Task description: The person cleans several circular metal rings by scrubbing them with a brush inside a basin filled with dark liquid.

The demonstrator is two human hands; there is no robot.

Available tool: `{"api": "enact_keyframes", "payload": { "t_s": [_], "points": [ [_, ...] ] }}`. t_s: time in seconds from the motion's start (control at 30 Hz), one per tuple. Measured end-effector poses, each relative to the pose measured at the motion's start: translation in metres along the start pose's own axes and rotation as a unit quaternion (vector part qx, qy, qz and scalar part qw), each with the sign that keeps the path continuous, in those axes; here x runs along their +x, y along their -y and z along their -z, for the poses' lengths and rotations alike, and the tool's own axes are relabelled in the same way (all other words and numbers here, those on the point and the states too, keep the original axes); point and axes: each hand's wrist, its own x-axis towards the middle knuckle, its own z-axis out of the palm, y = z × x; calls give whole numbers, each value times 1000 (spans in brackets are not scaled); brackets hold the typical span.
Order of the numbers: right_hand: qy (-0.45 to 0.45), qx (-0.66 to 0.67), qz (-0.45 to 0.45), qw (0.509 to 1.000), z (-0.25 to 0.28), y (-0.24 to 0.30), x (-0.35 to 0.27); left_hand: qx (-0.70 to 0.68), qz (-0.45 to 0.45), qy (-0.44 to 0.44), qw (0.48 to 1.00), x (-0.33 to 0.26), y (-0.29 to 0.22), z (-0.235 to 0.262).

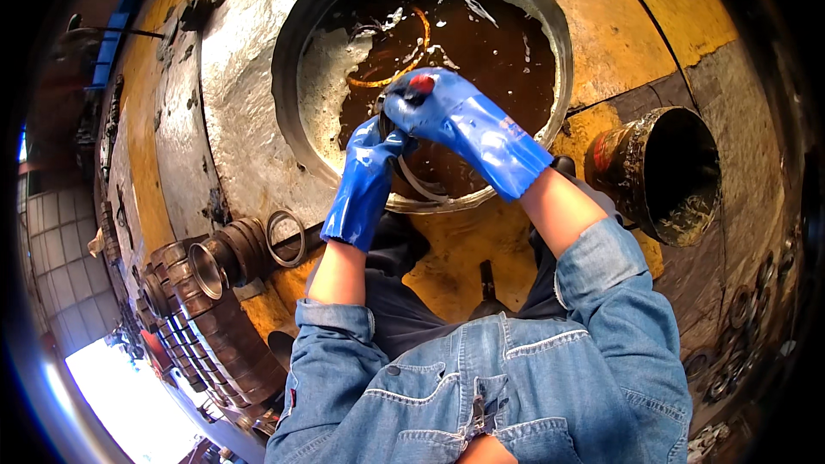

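With both denim sleeves (601, 262) rolled up, presumably to keep them dry, we see a left hand (371, 153) and a right hand (438, 107) meeting in blue gauntlet gloves (507, 155). Their fingers look curled inward, close together; we cannot tell what, if anything, they pinch. Just below the left hand, inside the near side of a round metal tub (287, 77), we spot a pale curved band (421, 184), whether gripped or resting we cannot say. Centred before the knees, the tub seems placed so both hands work over its brown liquid (494, 60) and drips fall back. Beyond the hands we see an orange ring (426, 34) in the liquid. To the right, a grimy bucket (626, 155) lies tipped over; to the left, ring-shaped metal parts (245, 249) stand grouped, apparently within reach. Farther off, daylight floods an opening (129, 404).
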Motion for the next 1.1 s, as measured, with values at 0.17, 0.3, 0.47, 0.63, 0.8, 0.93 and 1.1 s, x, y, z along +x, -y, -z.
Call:
{"api": "enact_keyframes", "payload": {
  "t_s": [0.17, 0.3, 0.47, 0.63, 0.8, 0.93, 1.1],
  "points": [
    [-149, 107, -84, 980, 68, -97, 47, -41, 20, 9, 999, 4, -19, -35],
    [-220, 5, -100, 970, 65, -60, -6, -41, 42, -10, 998, -8, -28, -28],
    [-149, -164, -256, 941, 88, -85, 1, -67, 113, 38, 991, 7, -34, -37],
    [-264, 17, -147, 953, 93, -36, -31, -169, 49, 134, 975, 16, -12, -43],
    [-359, -36, -62, 931, 129, -62, -29, -132, -35, 140, 981, 13, 2, -66],
    [-257, -84, -219, 937, 133, -45, -23, -256, 204, 152, 932, 20, -3, -42],
    [-163, 168, -59, 971, 110, -40, -31, -80, 59, 9, 995, 4, -18, -16]
  ]
}}
